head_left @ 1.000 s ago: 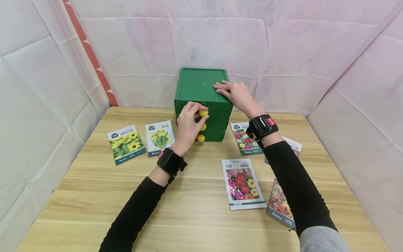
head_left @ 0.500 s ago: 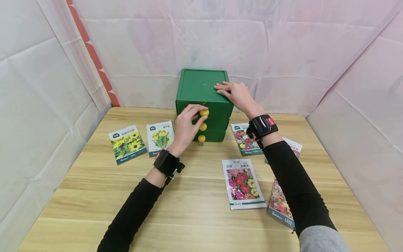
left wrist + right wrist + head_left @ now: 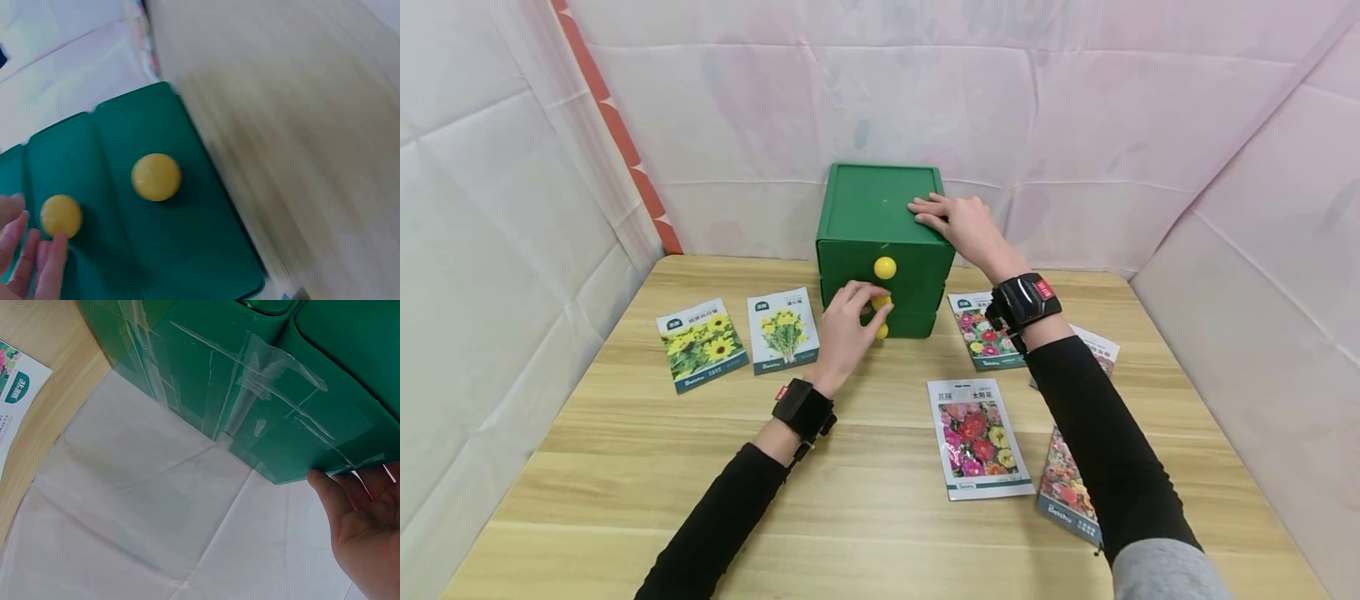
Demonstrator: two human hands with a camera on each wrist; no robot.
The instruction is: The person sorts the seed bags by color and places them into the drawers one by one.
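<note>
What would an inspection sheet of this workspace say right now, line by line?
Surface: wooden table, light grain.
Job's things: green drawer box, three drawers shut; left hand fingers at the middle yellow knob; top knob free.
Clutter: two sunflower seed packets on the left, mixed-flower packets on the right.
Grippers: right hand rests flat on the box top.
Cables: nothing seen.
Surroundings: white sheeting on all sides, an orange strip at the back left.
</note>
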